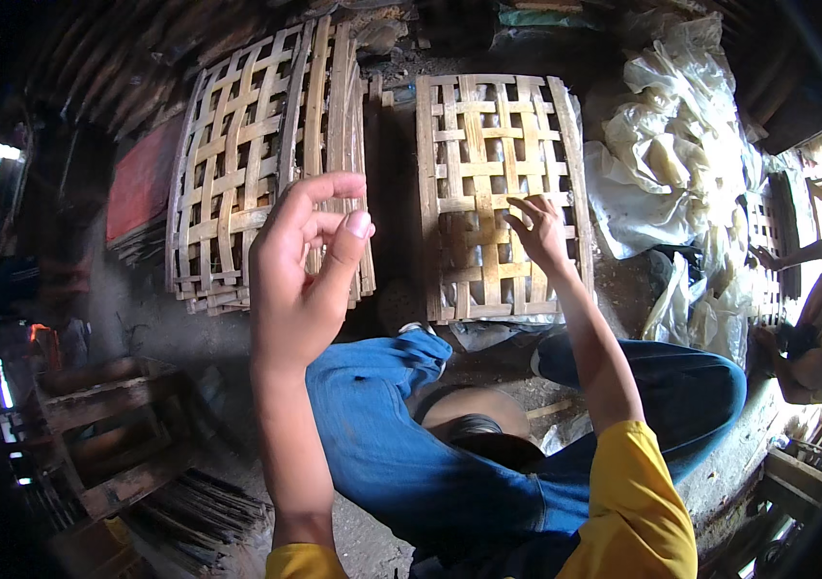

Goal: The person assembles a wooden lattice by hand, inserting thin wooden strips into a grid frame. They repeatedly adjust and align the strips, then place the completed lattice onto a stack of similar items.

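Two piles of woven bamboo racks with open square lattices lie in front of me. My left hand is raised before the near right edge of the left pile. Its fingers curl loosely, thumb and forefinger stand apart, and nothing shows between them. Over the right rack, my right hand hovers or rests near its right side, fingers bent and thumb apart. Whether the fingertips touch the slats I cannot tell. Pale material shows through the gaps of the right rack.
Crumpled translucent plastic sheeting is heaped to the right, with another person beyond it. A wooden crate-like frame and a bundle of thin sticks lie at lower left. A red panel leans behind the left pile.
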Demonstrator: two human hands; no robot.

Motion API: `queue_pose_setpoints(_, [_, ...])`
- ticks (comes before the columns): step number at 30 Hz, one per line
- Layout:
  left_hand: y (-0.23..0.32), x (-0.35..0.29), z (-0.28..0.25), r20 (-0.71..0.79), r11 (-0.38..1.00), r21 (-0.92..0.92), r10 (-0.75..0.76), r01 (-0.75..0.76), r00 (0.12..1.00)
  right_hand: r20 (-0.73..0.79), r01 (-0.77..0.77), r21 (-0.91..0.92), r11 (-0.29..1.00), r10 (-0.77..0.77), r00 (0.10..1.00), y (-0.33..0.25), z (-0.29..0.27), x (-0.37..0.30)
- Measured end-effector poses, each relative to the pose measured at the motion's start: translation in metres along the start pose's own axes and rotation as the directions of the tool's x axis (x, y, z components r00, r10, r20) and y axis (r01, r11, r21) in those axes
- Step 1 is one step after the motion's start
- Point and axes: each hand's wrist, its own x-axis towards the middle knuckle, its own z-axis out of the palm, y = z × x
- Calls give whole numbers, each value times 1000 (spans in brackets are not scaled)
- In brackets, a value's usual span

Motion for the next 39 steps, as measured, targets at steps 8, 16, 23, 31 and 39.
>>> queue_pose_setpoints(8, [-9, 9, -7, 17, 998, 57, -34, 33, 999, -64, -46, -94, 994, 40, 997, 13, 49, 14])
queue_pose_setpoints(16, [-15, 18, -9, 65, 991, 132, 2, -10, 998, -20, 65, 69, 995, -63, 998, 32, 23, 16])
queue_pose_setpoints(23, [-12, 18, -11, -34, 995, 87, -51, 54, 998, -5, 100, -103, 990, -101, 995, 31, 27, 16])
queue_pose_setpoints(31, [-26, 5, -22, -128, 999, 31, 30, -26, 991, -24, 107, -91, 990, -110, 994, 14, 43, 18])
queue_pose_setpoints(39, [-17, 9, -18, -55, 999, -36, 16, -18, 998, 42, 196, -45, 980, -194, 980, 2, 52, 61])
